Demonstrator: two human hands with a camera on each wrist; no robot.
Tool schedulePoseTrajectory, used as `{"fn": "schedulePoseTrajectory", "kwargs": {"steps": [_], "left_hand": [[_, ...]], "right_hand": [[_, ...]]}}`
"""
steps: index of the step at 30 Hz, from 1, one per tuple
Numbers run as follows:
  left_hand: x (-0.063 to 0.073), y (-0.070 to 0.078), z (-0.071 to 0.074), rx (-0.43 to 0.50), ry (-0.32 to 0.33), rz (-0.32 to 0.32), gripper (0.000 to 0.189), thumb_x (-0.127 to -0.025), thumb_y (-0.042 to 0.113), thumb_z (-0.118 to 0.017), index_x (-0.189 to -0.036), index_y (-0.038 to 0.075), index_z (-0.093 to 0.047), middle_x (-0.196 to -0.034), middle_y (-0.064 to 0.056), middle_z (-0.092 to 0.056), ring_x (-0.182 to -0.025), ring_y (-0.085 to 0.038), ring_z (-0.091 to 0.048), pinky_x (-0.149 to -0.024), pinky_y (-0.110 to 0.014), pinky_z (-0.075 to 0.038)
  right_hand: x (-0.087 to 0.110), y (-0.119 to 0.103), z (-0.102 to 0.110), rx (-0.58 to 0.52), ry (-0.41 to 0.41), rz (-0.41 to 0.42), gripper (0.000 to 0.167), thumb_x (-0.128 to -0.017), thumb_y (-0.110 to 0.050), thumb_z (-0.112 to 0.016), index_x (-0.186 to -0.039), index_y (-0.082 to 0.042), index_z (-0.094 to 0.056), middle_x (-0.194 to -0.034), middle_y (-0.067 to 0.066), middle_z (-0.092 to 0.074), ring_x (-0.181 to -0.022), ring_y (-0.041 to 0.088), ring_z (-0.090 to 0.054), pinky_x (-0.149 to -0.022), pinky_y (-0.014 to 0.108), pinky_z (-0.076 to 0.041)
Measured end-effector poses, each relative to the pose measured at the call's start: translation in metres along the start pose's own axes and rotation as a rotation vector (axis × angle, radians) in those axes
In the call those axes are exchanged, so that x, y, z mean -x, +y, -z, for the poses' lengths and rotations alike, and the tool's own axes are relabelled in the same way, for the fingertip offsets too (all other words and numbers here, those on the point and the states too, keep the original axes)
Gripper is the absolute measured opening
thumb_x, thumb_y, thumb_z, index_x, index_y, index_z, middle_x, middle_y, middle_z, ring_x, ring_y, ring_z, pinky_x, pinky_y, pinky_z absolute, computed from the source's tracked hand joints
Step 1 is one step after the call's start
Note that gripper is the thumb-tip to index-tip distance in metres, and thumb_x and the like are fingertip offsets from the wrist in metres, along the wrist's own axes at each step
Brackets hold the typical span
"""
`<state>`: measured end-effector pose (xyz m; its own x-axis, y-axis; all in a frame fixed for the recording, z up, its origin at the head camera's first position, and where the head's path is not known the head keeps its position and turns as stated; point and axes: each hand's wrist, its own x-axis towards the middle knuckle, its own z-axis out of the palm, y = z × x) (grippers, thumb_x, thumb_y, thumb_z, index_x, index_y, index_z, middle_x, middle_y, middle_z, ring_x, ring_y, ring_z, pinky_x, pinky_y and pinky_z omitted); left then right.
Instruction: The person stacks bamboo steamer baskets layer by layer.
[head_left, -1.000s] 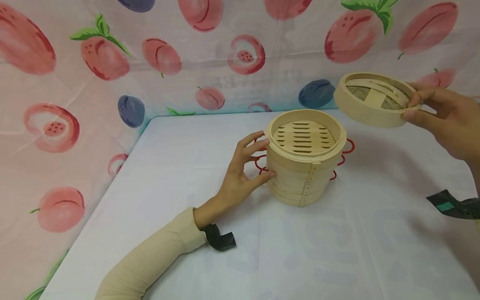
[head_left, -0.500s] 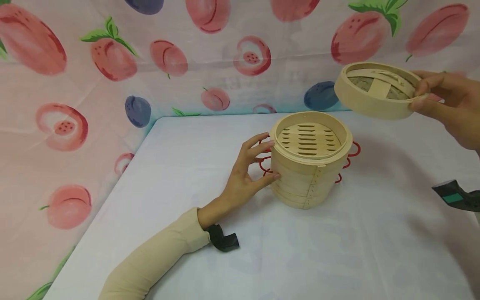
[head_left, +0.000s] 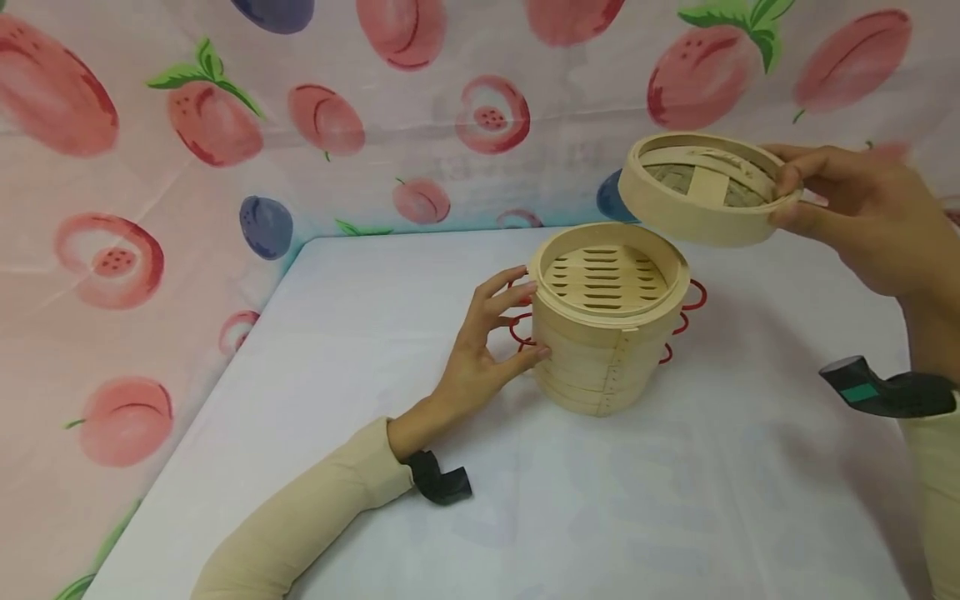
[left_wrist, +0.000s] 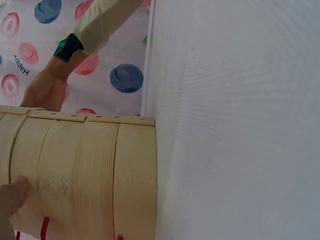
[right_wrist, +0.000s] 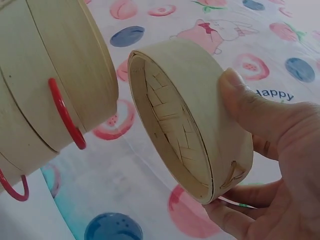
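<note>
A stacked bamboo steamer (head_left: 581, 350) stands upright on the white table in the head view, its top tier uncovered and showing a slatted base. Red loop handles stick out from both its sides. At its left side, my left hand (head_left: 480, 350) holds the stack, thumb on the front wall and fingers toward the back. My right hand (head_left: 862, 200) grips the edge of the round steamer lid (head_left: 705, 221), thumb on one side and fingers on the other. That lid is tilted in the air, above and to the right of the stack. Its woven underside shows in the right wrist view.
The white-covered table (head_left: 375, 333) reaches back to a fruit-printed cloth (head_left: 322, 183) hanging behind and at the left. Black straps with small devices (head_left: 442, 483) sit at both wrists. In the right wrist view, a red handle (right_wrist: 65, 112) stands out toward the lid.
My right hand has carried the lid leftward, closer to over the stack, after lifting it slightly. My left hand stays on the steamer, and the head view has shifted a little.
</note>
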<state>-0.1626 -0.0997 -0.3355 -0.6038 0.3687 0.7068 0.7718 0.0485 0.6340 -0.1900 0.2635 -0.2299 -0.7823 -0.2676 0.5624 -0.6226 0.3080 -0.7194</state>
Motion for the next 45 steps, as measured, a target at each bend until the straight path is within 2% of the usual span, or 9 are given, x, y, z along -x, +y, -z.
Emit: {"fn": "schedulePoseTrajectory", "kwargs": {"steps": [6,13,16,19,23,32,36,41,45], "left_hand": [[0.000,0.000,0.000,-0.010,-0.002,0.001,0.080,-0.075,-0.005,-0.078,-0.139,0.027,-0.043,-0.148,-0.008,-0.032,-0.120,-0.026,-0.047,-0.087,-0.042,-0.047],[-0.001,0.001,0.000,-0.016,-0.003,-0.001,0.080,-0.075,-0.005,-0.078,-0.139,0.025,-0.042,-0.148,-0.009,-0.031,-0.120,-0.026,-0.047,-0.087,-0.042,-0.047],[-0.001,0.001,0.000,-0.017,-0.002,0.001,0.079,-0.075,-0.004,-0.078,-0.139,0.024,-0.043,-0.148,-0.008,-0.031,-0.120,-0.026,-0.047,-0.087,-0.042,-0.047],[-0.001,0.001,0.000,-0.017,0.000,0.005,0.078,-0.075,-0.004,-0.078,-0.139,0.024,-0.043,-0.148,-0.008,-0.031,-0.120,-0.026,-0.047,-0.088,-0.042,-0.047],[0.000,0.001,0.001,-0.016,0.000,0.007,0.079,-0.075,-0.004,-0.078,-0.139,0.025,-0.043,-0.148,-0.009,-0.032,-0.120,-0.026,-0.047,-0.087,-0.043,-0.047],[-0.001,0.001,0.000,-0.005,0.000,-0.002,0.073,-0.076,-0.005,-0.078,-0.136,0.015,-0.042,-0.147,-0.012,-0.032,-0.118,-0.026,-0.047,-0.085,-0.046,-0.047],[-0.001,0.002,0.000,-0.006,0.001,0.000,0.074,-0.075,-0.006,-0.078,-0.136,0.015,-0.043,-0.147,-0.010,-0.032,-0.118,-0.026,-0.047,-0.086,-0.044,-0.047],[0.000,0.001,0.000,-0.006,0.003,0.003,0.075,-0.074,-0.006,-0.078,-0.137,0.017,-0.043,-0.148,-0.007,-0.032,-0.119,-0.026,-0.048,-0.087,-0.042,-0.047],[0.000,0.001,0.000,-0.012,0.002,0.003,0.075,-0.074,-0.006,-0.079,-0.136,0.013,-0.041,-0.147,-0.010,-0.032,-0.118,-0.026,-0.048,-0.087,-0.043,-0.047]], "right_hand": [[0.001,-0.001,-0.008,-0.237,-0.071,0.014,0.016,-0.081,0.025,-0.055,-0.092,0.013,-0.054,-0.134,0.016,-0.050,-0.119,0.025,-0.045,-0.083,0.014,-0.048],[0.001,-0.003,-0.016,-0.361,-0.153,0.057,0.019,-0.080,0.027,-0.054,-0.093,0.014,-0.053,-0.136,0.019,-0.045,-0.122,0.026,-0.043,-0.082,0.017,-0.049],[0.000,-0.006,-0.019,-0.343,-0.169,0.060,0.020,-0.080,0.027,-0.056,-0.094,0.013,-0.053,-0.137,0.019,-0.045,-0.123,0.026,-0.043,-0.083,0.016,-0.049],[0.000,-0.010,-0.022,-0.252,-0.176,0.041,0.021,-0.080,0.026,-0.057,-0.094,0.011,-0.053,-0.138,0.019,-0.044,-0.124,0.026,-0.043,-0.084,0.015,-0.048],[0.000,-0.013,-0.025,-0.188,-0.192,0.024,0.022,-0.080,0.025,-0.058,-0.095,0.010,-0.054,-0.139,0.018,-0.043,-0.125,0.026,-0.043,-0.086,0.014,-0.047],[0.002,-0.014,-0.032,-0.302,-0.236,0.024,0.022,-0.080,0.026,-0.055,-0.096,0.010,-0.053,-0.140,0.019,-0.042,-0.125,0.023,-0.045,-0.083,0.018,-0.049],[0.002,-0.015,-0.036,-0.360,-0.261,0.027,0.021,-0.081,0.026,-0.055,-0.095,0.010,-0.052,-0.140,0.020,-0.041,-0.128,0.025,-0.042,-0.084,0.019,-0.049],[0.002,-0.016,-0.042,-0.384,-0.285,0.044,0.021,-0.081,0.025,-0.056,-0.096,0.010,-0.053,-0.139,0.021,-0.041,-0.131,0.028,-0.035,-0.087,0.018,-0.047],[0.003,-0.019,-0.046,-0.363,-0.301,0.038,0.022,-0.082,0.023,-0.057,-0.097,0.008,-0.053,-0.140,0.021,-0.040,-0.128,0.027,-0.039,-0.084,0.018,-0.049]]}}
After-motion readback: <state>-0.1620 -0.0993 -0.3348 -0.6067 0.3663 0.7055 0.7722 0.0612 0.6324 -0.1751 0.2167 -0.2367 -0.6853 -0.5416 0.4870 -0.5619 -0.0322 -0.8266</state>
